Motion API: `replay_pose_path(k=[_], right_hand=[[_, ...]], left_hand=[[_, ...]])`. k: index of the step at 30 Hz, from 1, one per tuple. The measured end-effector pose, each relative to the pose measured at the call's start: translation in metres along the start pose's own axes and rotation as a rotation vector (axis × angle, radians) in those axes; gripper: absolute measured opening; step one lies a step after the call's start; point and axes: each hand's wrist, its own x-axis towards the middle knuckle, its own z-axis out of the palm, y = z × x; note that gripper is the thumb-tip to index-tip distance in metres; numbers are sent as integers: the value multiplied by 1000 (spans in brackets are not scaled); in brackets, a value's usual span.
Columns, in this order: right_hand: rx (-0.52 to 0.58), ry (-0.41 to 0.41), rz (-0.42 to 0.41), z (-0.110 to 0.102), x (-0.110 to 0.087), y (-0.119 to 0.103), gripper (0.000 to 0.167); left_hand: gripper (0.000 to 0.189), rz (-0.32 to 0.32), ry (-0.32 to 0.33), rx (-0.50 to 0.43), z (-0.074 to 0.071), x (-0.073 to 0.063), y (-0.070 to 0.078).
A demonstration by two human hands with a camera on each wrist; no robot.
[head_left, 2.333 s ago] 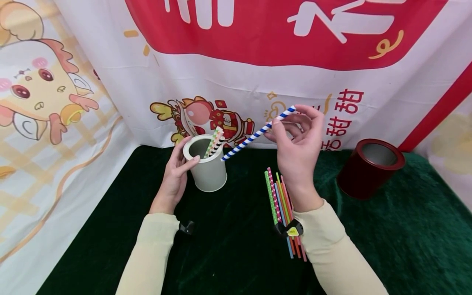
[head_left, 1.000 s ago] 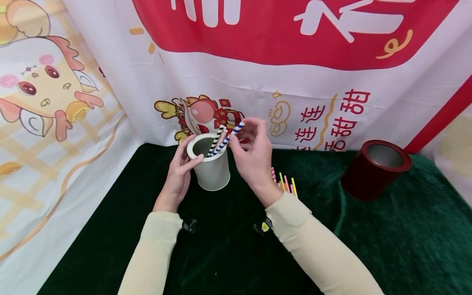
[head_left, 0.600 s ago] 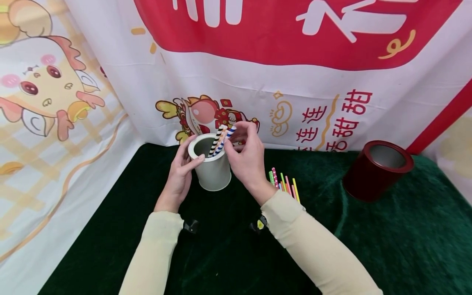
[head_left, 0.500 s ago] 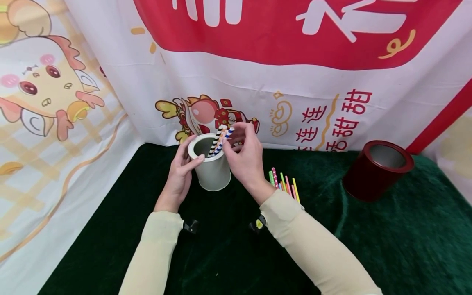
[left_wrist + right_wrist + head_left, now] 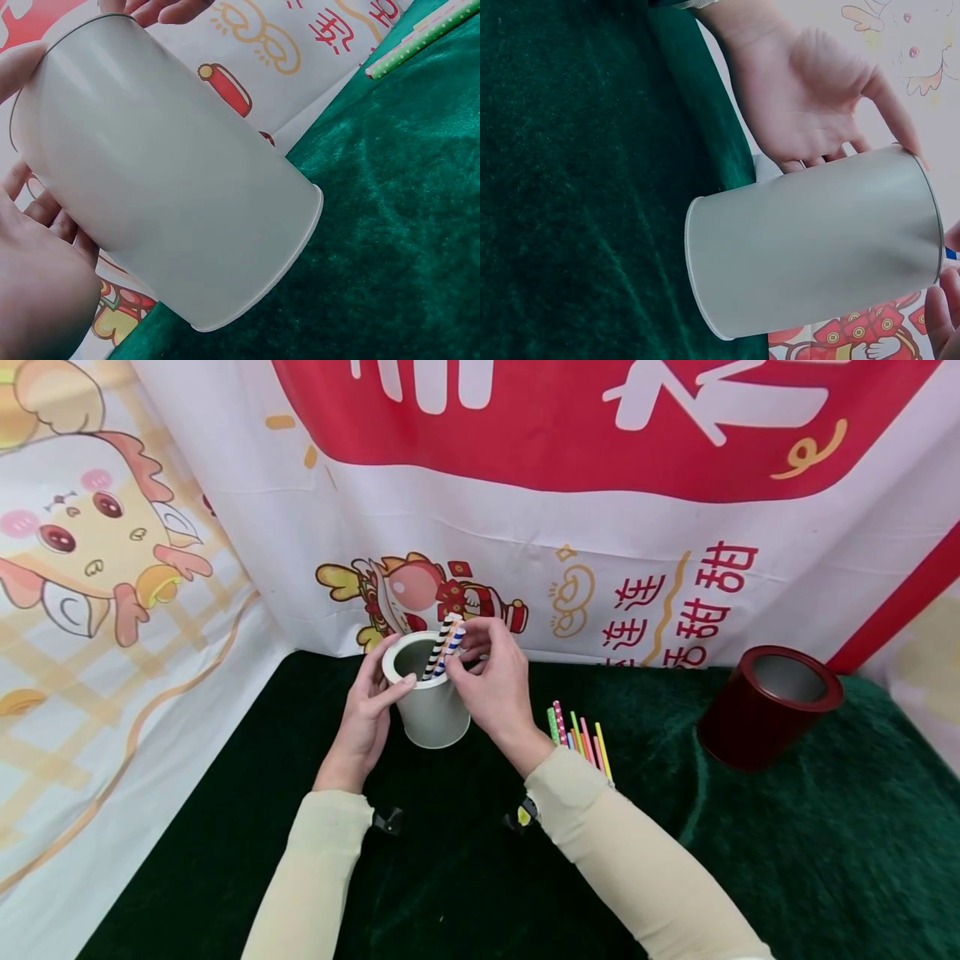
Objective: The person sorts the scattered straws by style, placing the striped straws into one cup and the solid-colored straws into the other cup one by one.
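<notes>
My left hand [image 5: 360,718] grips a pale grey canister [image 5: 435,714] from the left, thumb on its white rim. In the left wrist view the canister's wall [image 5: 180,180] covers much of the picture. Over the rim's right side, my right hand [image 5: 491,685] pinches a blue-and-white striped straw [image 5: 456,643], whose lower part is inside the canister. A black-striped straw [image 5: 437,647] leans beside it, with a pale orange-patterned straw partly hidden between them. The right wrist view catches my right fingers [image 5: 943,307] by the rim and the left hand [image 5: 802,90] along the wall.
A loose bundle of coloured straws [image 5: 577,735] lies on the green cloth [image 5: 450,860], partly behind my right forearm. Farther right stands a dark red canister [image 5: 765,706]. A printed white curtain [image 5: 570,518] hangs behind the table.
My right hand has brought the blue-striped straw left from outside the canister and lowered it inside. It sits lower than half a second ago. The left hand keeps its grip.
</notes>
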Motion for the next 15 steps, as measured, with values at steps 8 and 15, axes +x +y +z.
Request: replay_pose_path(k=[8, 15], right_hand=[[-4, -17, 13, -5, -2, 0, 40], [34, 5, 88, -17, -14, -2, 39]], left_hand=[[64, 1, -2, 1, 0, 0, 0], [64, -10, -2, 5, -1, 1, 0]])
